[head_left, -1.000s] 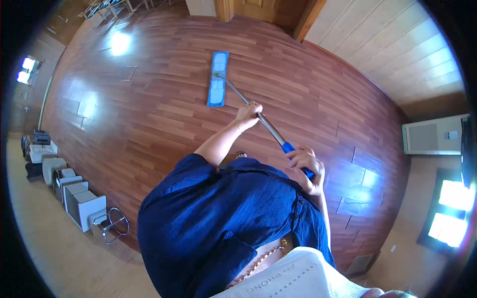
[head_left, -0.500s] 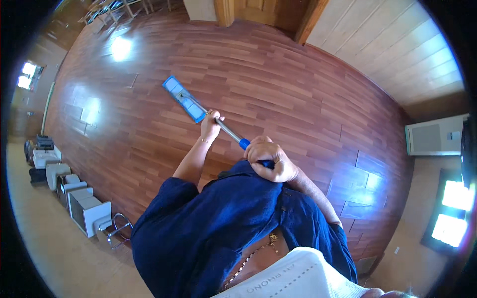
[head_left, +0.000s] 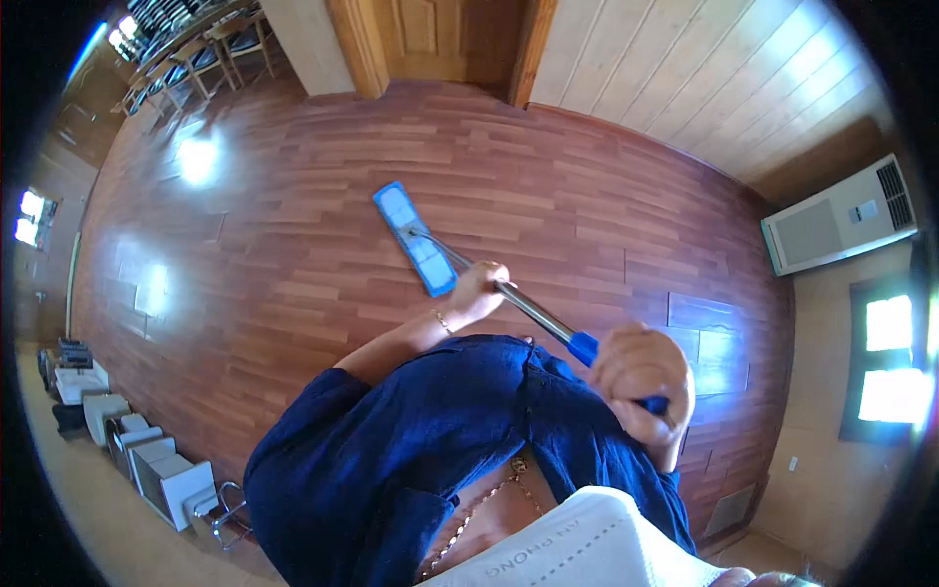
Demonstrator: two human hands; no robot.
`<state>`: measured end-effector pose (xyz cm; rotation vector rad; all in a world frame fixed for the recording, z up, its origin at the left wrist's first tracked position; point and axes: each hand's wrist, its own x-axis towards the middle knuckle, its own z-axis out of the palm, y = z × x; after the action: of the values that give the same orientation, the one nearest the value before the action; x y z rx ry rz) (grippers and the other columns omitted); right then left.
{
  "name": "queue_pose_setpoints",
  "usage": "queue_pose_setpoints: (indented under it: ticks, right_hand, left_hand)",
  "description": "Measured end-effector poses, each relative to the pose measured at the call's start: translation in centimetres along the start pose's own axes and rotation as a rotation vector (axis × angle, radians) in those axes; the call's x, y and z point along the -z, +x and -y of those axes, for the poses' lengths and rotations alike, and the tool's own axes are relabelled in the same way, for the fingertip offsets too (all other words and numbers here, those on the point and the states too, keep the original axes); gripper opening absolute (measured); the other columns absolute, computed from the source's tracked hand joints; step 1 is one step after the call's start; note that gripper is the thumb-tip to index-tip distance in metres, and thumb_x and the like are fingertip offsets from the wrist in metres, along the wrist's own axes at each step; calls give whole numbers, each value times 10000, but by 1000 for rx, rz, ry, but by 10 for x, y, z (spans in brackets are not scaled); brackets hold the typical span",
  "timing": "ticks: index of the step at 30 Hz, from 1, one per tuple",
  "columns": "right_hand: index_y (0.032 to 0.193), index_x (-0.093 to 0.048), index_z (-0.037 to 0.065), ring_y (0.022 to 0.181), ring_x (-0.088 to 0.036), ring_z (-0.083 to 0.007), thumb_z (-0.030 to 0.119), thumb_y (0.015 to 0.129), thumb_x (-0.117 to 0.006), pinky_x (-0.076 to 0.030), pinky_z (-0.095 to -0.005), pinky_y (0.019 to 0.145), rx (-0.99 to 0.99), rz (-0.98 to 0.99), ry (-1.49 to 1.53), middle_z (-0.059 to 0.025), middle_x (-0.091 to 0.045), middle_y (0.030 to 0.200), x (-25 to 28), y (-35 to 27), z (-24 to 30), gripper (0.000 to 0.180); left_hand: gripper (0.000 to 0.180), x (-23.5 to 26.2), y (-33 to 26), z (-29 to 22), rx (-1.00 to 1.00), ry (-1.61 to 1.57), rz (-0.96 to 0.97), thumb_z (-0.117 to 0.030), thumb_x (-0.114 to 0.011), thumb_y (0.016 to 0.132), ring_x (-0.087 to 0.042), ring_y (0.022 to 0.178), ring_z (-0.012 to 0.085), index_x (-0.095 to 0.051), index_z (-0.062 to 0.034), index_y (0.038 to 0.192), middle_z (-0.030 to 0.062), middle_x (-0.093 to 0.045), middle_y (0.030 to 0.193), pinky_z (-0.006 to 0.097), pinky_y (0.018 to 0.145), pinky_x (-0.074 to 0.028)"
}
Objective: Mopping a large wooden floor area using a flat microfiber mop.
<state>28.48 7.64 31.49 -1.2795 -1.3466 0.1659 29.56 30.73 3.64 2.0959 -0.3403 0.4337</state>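
Observation:
A flat mop [head_left: 416, 239] with a long blue rectangular head lies against the brown wood-plank floor [head_left: 548, 215] ahead of me. Its metal pole [head_left: 533, 309] slants back toward my right side and ends in a blue plastic grip. Midway down the pole, my left hand [head_left: 480, 291] is wrapped round the metal tube, a thin bracelet on the wrist. My right hand [head_left: 643, 377] is closed round the blue grip at the top end, in front of my right side; it is slightly blurred. Part of the grip's end shows below its fingers.
A wooden door [head_left: 445, 39] stands at the far wall, with chairs [head_left: 235, 44] and a table at far left. A white floor-standing air conditioner [head_left: 841, 217] is at right. Along the left wall sit boxy items [head_left: 166, 474] and a chrome-framed piece [head_left: 230, 514].
The mop head has moved right and a little nearer. Both hands have shifted right and nearer with the pole, the right hand farther out from my chest. The view has tilted up somewhat.

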Motion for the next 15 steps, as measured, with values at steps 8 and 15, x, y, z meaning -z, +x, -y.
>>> queue_pose_setpoints:
  ticks: [8, 15]
  right_hand:
    - [619, -508, 75, 551, -628, -215, 92, 565, -665, -483, -333, 564, 26, -68, -468, -52, -578, 580, 30, -43, 55, 167]
    - [627, -552, 84, 583, -640, -189, 313, 704, -749, -477, -319, 559, -23, -90, -755, -42, -609, 612, 33, -92, 81, 311]
  left_hand:
    - [165, -165, 63, 13, -123, -434, 483, -151, -587, 775, -566, 693, 335, -475, -73, 681, 132, -536, 669, 442, 608, -440]
    - [71, -228, 99, -74, -401, -91, 813, -170, -586, 753, -605, 824, 327, -587, -110, 792, 113, -598, 784, 445, 698, -492]
